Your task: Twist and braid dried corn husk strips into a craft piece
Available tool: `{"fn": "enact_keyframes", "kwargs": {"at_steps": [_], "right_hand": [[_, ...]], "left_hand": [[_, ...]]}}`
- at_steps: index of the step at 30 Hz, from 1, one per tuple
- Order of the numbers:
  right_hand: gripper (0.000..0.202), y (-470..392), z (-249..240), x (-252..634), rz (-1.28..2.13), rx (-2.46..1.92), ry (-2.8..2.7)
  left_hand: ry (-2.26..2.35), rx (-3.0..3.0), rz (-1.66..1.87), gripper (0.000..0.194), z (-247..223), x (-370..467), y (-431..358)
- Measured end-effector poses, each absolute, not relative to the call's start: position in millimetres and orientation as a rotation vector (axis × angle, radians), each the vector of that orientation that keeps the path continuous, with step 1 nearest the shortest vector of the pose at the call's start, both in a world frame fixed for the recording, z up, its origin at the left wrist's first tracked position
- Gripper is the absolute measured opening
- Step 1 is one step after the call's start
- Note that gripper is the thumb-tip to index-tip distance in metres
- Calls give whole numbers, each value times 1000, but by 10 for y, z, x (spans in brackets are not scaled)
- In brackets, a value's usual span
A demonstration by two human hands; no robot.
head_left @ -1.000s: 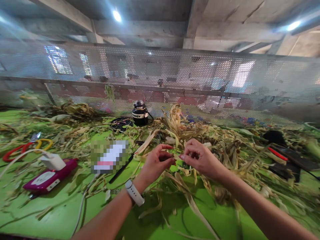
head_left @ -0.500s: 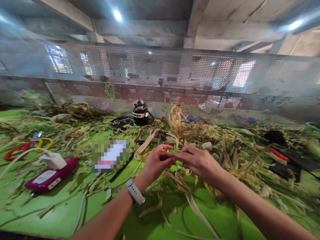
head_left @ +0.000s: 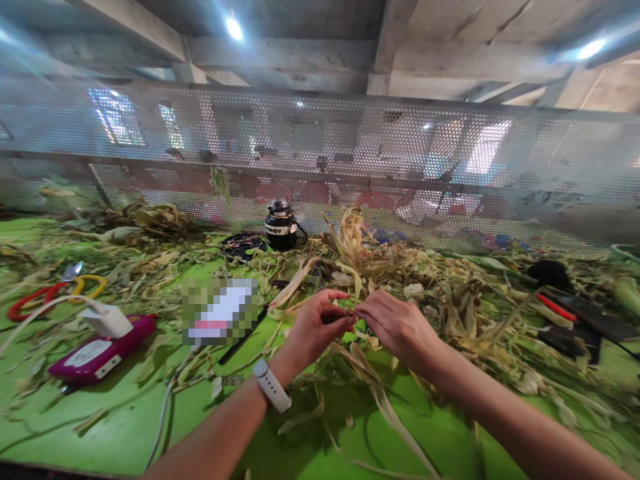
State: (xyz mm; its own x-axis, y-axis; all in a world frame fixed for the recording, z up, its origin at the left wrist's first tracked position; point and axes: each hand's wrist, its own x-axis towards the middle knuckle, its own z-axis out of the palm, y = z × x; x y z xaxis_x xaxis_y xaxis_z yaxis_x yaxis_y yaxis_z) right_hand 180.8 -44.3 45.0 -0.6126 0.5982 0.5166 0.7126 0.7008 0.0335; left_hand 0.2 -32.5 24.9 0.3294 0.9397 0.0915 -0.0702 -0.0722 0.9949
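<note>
My left hand [head_left: 323,320], with a white band at the wrist, is closed in a pinch over the middle of the table. Against its fingertips my right hand [head_left: 393,323] is closed too, its fingers bent down and pressed together. Something small sits between the fingertips of both hands; its kind is too small to make out. Dry corn husks [head_left: 353,240] stand up just behind the hands. Long pale husk strips [head_left: 383,400] lie below them on the green tabletop [head_left: 280,453].
At left are scissors [head_left: 37,300] with red and yellow handles, a purple power strip [head_left: 103,350] and a white charger [head_left: 107,321]. A blurred-out phone-like thing [head_left: 225,310] lies near a black stick [head_left: 245,333]. Farther back stands a black jug [head_left: 280,227] before a perforated metal screen [head_left: 310,147].
My right hand has turned slightly, its fingers drawn closer together and pointing lower. The left hand has shifted a little to the right. The things on the table lie as before.
</note>
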Motion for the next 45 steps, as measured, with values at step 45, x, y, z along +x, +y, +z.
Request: {"fn": "enact_keyframes", "kwargs": {"at_steps": [45], "right_hand": [[14, -510, 575, 1678, 244, -1149, -2144]], "left_hand": [[792, 1301, 1146, 23, 227, -10, -319]]}}
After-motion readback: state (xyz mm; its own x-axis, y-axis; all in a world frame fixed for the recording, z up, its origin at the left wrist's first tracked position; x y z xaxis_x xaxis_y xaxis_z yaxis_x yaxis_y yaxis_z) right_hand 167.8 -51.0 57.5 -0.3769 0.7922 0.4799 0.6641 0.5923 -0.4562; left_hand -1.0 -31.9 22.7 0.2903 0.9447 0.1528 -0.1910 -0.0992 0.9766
